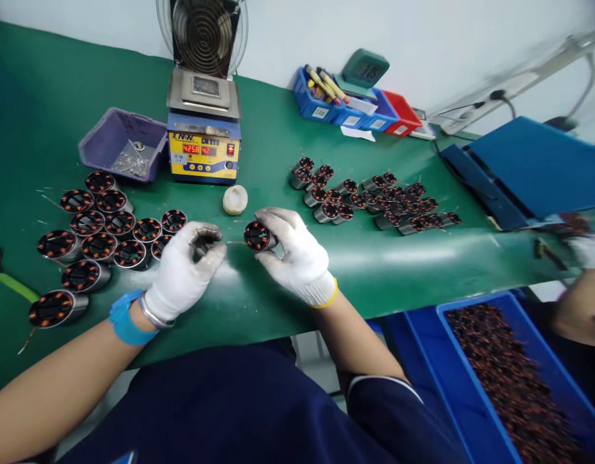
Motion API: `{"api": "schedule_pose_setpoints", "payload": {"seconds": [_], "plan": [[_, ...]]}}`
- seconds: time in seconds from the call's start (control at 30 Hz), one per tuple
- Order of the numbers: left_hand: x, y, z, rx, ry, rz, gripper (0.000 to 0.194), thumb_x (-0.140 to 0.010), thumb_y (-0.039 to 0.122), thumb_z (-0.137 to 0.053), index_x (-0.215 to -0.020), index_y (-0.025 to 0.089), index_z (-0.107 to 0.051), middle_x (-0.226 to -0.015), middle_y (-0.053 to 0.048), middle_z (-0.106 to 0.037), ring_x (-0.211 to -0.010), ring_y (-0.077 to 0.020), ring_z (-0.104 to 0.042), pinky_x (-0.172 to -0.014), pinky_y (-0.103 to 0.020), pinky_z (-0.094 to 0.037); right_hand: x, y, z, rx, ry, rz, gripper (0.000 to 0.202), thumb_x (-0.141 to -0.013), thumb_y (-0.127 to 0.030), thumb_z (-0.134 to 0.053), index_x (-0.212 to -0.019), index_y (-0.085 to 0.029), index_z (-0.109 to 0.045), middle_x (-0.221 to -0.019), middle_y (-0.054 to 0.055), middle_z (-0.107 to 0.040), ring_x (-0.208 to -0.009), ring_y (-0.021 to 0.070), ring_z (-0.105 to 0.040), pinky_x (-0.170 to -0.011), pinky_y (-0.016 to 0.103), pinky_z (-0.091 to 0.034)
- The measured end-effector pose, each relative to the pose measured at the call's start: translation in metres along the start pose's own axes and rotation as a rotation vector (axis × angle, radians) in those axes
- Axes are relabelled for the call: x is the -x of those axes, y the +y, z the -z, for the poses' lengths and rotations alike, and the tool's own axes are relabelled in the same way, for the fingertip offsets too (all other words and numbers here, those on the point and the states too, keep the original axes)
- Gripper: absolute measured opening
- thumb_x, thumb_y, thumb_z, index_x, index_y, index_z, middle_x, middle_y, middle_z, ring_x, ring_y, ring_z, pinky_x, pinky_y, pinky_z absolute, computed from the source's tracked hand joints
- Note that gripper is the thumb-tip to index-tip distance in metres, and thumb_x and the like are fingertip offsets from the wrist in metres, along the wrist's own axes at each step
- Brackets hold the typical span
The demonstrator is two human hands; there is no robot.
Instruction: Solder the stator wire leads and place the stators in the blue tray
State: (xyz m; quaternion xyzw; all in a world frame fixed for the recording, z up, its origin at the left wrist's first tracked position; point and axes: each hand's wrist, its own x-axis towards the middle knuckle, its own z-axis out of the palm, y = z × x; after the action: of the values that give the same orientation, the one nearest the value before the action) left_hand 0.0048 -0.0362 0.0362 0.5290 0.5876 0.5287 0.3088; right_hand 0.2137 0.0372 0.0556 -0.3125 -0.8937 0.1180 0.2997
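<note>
Right hand [297,258] | holds stator [257,236] | axis tilted, coil face camera-side | wires [236,243] leftward

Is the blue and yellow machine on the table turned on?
On: the solder pot has red numbers glowing on its front displays.

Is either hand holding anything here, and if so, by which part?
The right hand holds a metal-rimmed wound cylinder by its outer side; the left hand shows no clear hold.
</note>
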Motion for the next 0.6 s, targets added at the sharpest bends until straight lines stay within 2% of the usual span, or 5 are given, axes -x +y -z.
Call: {"api": "schedule_pose_setpoints", "payload": {"seconds": [0.1, 0.2, 0.33, 0.43, 0.6], "plan": [[0.003, -0.006, -0.012, -0.056, -0.166, 0.108, 0.029, -0.085, 0.041, -0.064, -0.101, 0.017, -0.066, -0.093, -0.006, -0.073, -0.079, -0.0198, -0.068, -0.077, -0.035, -0.057, -0.019, 0.016, 0.001, 0.150, -0.081, -0.148, 0.065, -0.079, -0.020, -0.058, -0.143, -0.020, -0.051, -0.138, 0.013, -0.059, -0.124, 0.0292, -0.061, -0.102, 0.043, -0.055], [0.005, -0.010, -0.018, -0.136, -0.262, 0.124, 0.034, -0.084, 0.043, -0.064, -0.105, 0.016, -0.067, -0.098, -0.009, -0.074, -0.085, -0.0227, -0.070, -0.082, -0.039, -0.058, -0.042, 0.028, -0.001, 0.277, -0.182, -0.238, 0.067, -0.080, -0.022, -0.059, -0.146, -0.019, -0.047, -0.141, 0.015, -0.057, -0.120, 0.0320, -0.061, -0.097, 0.045, -0.056], [0.003, -0.013, -0.017, -0.186, -0.302, 0.121, 0.035, -0.085, 0.041, -0.061, -0.110, 0.017, -0.067, -0.103, -0.010, -0.075, -0.089, -0.0240, -0.071, -0.085, -0.040, -0.058, -0.063, 0.027, 0.000, 0.395, -0.370, -0.257, 0.056, -0.081, -0.021, -0.057, -0.138, -0.022, -0.054, -0.137, 0.013, -0.060, -0.113, 0.0337, -0.064, -0.085, 0.045, -0.058], [0.002, -0.012, -0.016, -0.200, -0.331, 0.105, 0.037, -0.084, 0.040, -0.060, -0.111, 0.017, -0.068, -0.106, -0.011, -0.075, -0.093, -0.0250, -0.071, -0.086, -0.039, -0.058, -0.073, 0.024, 0.004, 0.400, -0.491, -0.255, 0.056, -0.080, -0.023, -0.059, -0.135, -0.023, -0.057, -0.134, 0.012, -0.063, -0.108, 0.0328, -0.066, -0.080, 0.042, -0.056], [0.000, -0.013, -0.017, -0.254, -0.354, 0.056, 0.037, -0.085, 0.039, -0.060, -0.113, 0.018, -0.069, -0.108, -0.010, -0.075, -0.097, -0.0265, -0.072, -0.089, -0.040, -0.058, -0.091, 0.031, 0.007, 0.363, -0.583, -0.287, 0.058, -0.077, -0.037, -0.065, -0.133, -0.024, -0.061, -0.126, 0.011, -0.068, -0.108, 0.0330, -0.066, -0.081, 0.041, -0.052]]}}
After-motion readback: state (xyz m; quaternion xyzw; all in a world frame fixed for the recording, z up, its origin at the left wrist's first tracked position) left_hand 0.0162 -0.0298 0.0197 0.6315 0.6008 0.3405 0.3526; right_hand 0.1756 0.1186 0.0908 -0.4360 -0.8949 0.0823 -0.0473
